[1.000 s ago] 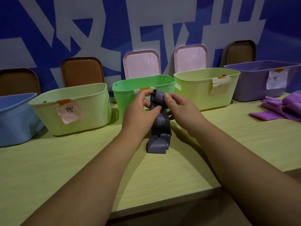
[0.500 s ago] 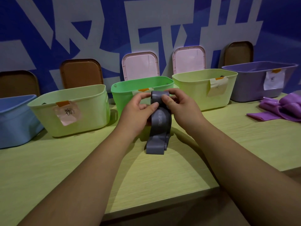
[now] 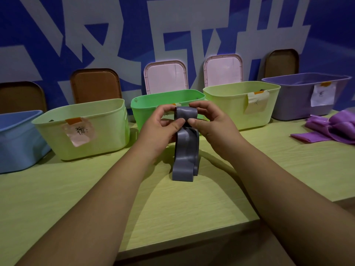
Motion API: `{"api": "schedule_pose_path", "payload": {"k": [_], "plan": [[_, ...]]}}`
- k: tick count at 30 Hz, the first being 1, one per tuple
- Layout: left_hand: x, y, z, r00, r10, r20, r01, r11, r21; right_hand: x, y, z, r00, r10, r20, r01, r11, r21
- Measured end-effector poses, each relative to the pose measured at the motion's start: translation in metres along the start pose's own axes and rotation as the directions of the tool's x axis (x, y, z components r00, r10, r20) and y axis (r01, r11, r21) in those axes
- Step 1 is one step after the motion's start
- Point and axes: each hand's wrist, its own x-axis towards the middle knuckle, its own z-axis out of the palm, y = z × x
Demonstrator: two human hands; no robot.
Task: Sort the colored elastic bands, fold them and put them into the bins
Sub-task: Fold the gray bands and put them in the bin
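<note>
Table (image 3: 192, 208): pale green wood-grain top, near edge in view.

Grey band (image 3: 185, 150): one, centre of table in front of the green bin (image 3: 146, 110). It is folded in layers, its lower end on the tabletop and its upper end turned over in a flat loop.

Left hand (image 3: 159, 129), right hand (image 3: 215, 127): each pinches one side of the upper loop between curled fingers and thumb.

Purple bands (image 3: 334, 129): loose heap on the table, far right.

Bins, one row, left to right: blue bin (image 3: 17, 139); left pale green bin (image 3: 107, 129), paper label; green bin; right pale green bin (image 3: 230, 106), paper label; purple bin (image 3: 288, 100), paper label. Near walls hide the interiors, so contents cannot be told.

Lids (image 3: 166, 77): brown and pink, upright against the blue wall behind the bins.

Against one second ago: the loop was narrow and twisted and now lies wide and flat. Both hands keep their pinch, and the bins and purple heap are unmoved.
</note>
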Motion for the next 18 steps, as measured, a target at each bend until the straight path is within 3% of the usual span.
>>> {"api": "schedule_pose_path", "payload": {"k": [2,6,9,18], "plan": [[0.001,-0.0008,-0.002,1.0,0.007,-0.001,-0.007,1.0,-0.011,0.0002,0.0004,0.0011,0.998,0.055,0.036,-0.059,0.993,0.101],[0.0003,0.0006,-0.0027,1.0,0.031,0.004,-0.031,1.0,0.001,-0.0004,0.0029,0.0052,0.998,0.059,-0.016,-0.059,0.998,0.002],[-0.0001,-0.0004,-0.003,0.999,0.033,0.001,-0.033,0.999,-0.002,-0.0001,0.0026,0.0042,0.998,0.059,-0.012,-0.059,0.998,0.023],[-0.0047,0.0049,-0.0066,0.988,-0.103,0.114,0.11,0.992,-0.055,-0.0014,0.0002,-0.0028,0.998,0.067,0.015,-0.068,0.993,0.1]]}}
